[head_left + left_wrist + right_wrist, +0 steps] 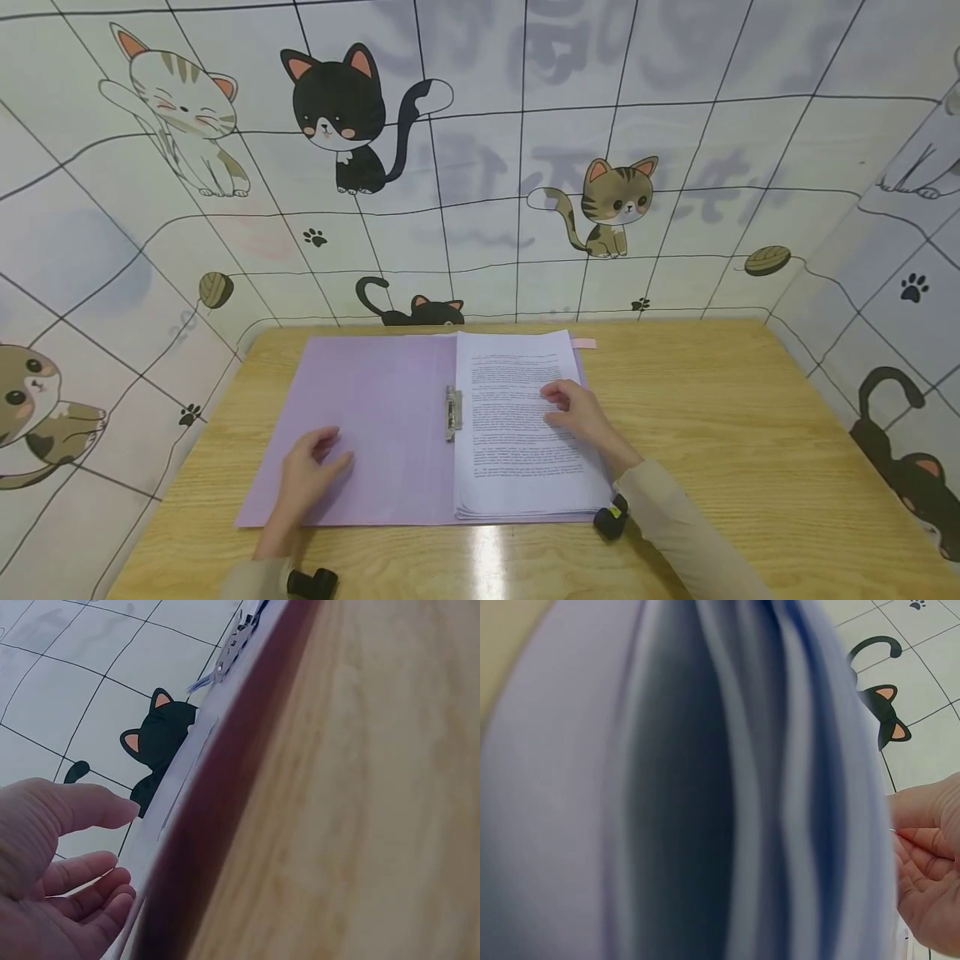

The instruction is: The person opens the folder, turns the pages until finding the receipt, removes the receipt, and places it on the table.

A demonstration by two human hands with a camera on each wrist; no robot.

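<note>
A lilac ring binder (375, 392) lies spread flat on the wooden table, its metal clip (453, 412) near the middle fold. On the binder's right half rests a stack of printed paper (517, 492), whose layered edges loom large and blurred in the right wrist view. My left hand (306, 471) is over the left cover with thumb and fingers apart and nothing between them. Over the right part of the top sheet, my right hand (587, 417) has loosely bent fingers, with no sheet visible between them. The left wrist view shows the left hand's thumb (112, 808) beside the cover.
A pink tab (583, 343) sticks out at the binder's upper right. Bare wooden tabletop (697, 417) extends to the right. White walls (480, 208) with cat drawings stand behind and at both sides. Black wrist cameras (313, 583) sit on both wrists.
</note>
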